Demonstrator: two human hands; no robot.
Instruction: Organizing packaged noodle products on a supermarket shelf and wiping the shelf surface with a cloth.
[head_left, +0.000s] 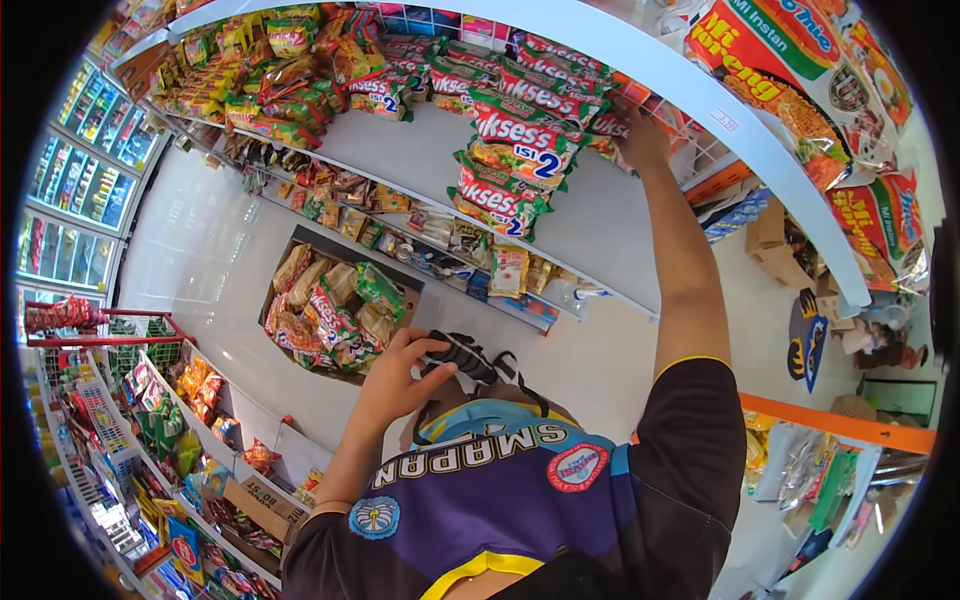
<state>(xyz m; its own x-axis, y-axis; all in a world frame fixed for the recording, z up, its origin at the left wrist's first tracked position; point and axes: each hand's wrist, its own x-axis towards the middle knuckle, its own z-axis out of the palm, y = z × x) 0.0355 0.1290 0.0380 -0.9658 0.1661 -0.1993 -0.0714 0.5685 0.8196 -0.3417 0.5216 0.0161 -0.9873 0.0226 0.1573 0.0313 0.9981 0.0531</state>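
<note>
My right hand (637, 139) reaches to the right end of a grey shelf (592, 217), its fingers against a green and red instant noodle packet (611, 126). Whether the fingers grip it is hard to tell. Beside it, more noodle packets (517, 139) of the same kind lie overlapping in a row down to the shelf's front edge. My left hand (409, 367) is low in front of my body, thumb and fingers around the end of a black strapped object (465, 356). Near that hand, an open cardboard box (412, 296) on the floor holds several noodle packets (330, 311).
Yellow-green noodle packets (277, 97) fill the shelf's left part. A white upper shelf edge (600, 37) curves over my right arm. Lower shelves carry small packets (510, 270). A snack rack (217, 435) stands at the left, glass-door coolers (97, 180) beyond it.
</note>
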